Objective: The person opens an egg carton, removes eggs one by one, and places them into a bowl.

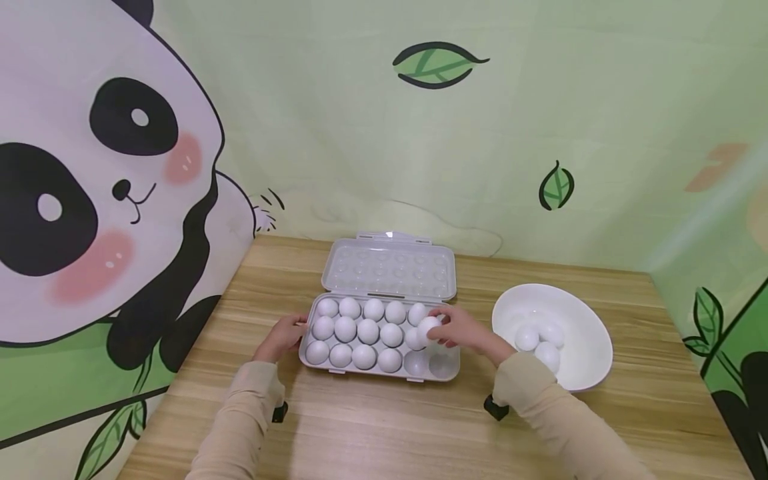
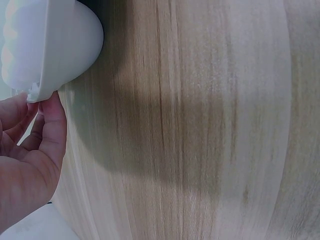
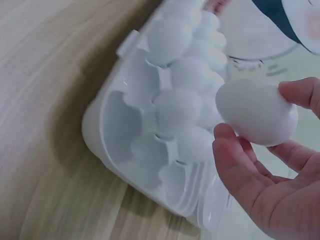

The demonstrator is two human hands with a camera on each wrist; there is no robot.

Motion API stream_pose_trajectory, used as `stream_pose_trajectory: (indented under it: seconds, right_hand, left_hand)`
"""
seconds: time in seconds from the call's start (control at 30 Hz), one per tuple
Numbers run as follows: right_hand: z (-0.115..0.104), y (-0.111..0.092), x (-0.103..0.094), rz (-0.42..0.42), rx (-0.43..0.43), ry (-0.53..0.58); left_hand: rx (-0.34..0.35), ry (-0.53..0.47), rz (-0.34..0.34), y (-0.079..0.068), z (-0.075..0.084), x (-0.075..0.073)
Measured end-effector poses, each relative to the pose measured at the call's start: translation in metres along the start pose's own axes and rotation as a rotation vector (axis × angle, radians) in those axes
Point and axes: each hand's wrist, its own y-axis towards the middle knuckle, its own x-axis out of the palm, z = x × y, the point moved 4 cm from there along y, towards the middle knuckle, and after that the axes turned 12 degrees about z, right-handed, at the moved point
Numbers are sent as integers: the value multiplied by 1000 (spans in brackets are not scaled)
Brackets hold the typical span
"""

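Above R end of carton: egg, pinched betw. thumb & fingertips of R hand. Prob. light, stiff, smooth & fragile; best taken lightly round its middle, w/o hard squeeze. Below: seated eggs. At carton's L end: L hand, pinching its edge. Behind: lid, open. To R: bowl w/ 3 loose eggs. Beneath: table.
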Motion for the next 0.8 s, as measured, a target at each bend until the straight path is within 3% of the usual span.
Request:
stream_pose_trajectory:
  seconds: [0.13, 0.33, 0.37, 0.5, 0.57, 0.6, 0.67, 0.8]
  right_hand:
    - [3, 1, -15, -16, 62, 77]
    - [8, -2, -35, -32, 88, 270]
    - [9, -2, -38, -37, 90, 310]
    - [13, -4, -49, -54, 91, 438]
    - [15, -4, -55, -59, 96, 485]
    - [16, -4, -58, -59, 101, 505]
    - [17, -6, -65, -61, 109, 545]
    - [18, -9, -79, -64, 115, 595]
  left_hand:
    - [31, 36, -16, -25, 28, 0]
    - [73, -65, -63, -41, 43, -2]
    - [82, -70, -70, -55, 57, -2]
    - [89, -11, -58, -55, 58, 0]
    - [60, -5, -44, -44, 47, 0]
    - [45, -7, -36, -23, 25, 0]
    - [39, -42, -36, 2, -4, -1]
    - [-42, -45, -6, 55, -59, 0]
